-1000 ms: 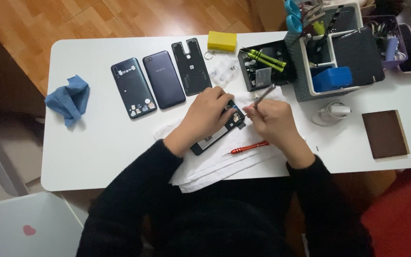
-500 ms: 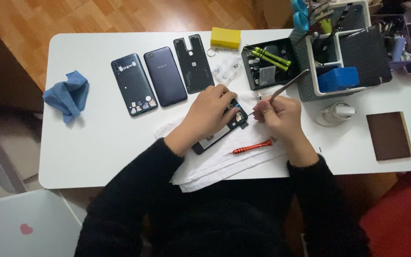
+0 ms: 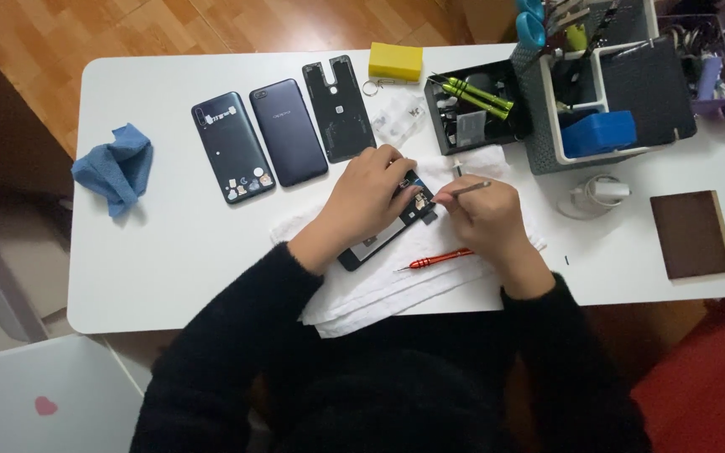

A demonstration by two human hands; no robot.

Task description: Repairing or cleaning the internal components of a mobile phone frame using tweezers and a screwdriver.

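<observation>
black and opened up, the phone (image 3: 388,222) lies on white paper towels (image 3: 396,281) at the desk's (image 3: 169,252) near edge, pinned by the left hand (image 3: 362,201), whose grip is clenched over its upper half. the right hand (image 3: 484,220) pinches a thin metal tool (image 3: 463,190), tip at the phone's exposed top corner. a slip could gouge the small parts there, and the red screwdriver (image 3: 438,261) just below the phone might roll if nudged.

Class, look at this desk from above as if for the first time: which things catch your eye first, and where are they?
At the centre, the left hand presses down on an opened phone lying on white paper, while the right hand points a thin metal tool into it. Three dark phone backs lie in a row behind, a crumpled blue cloth sits far left, and a red screwdriver rests by the right wrist.
</observation>
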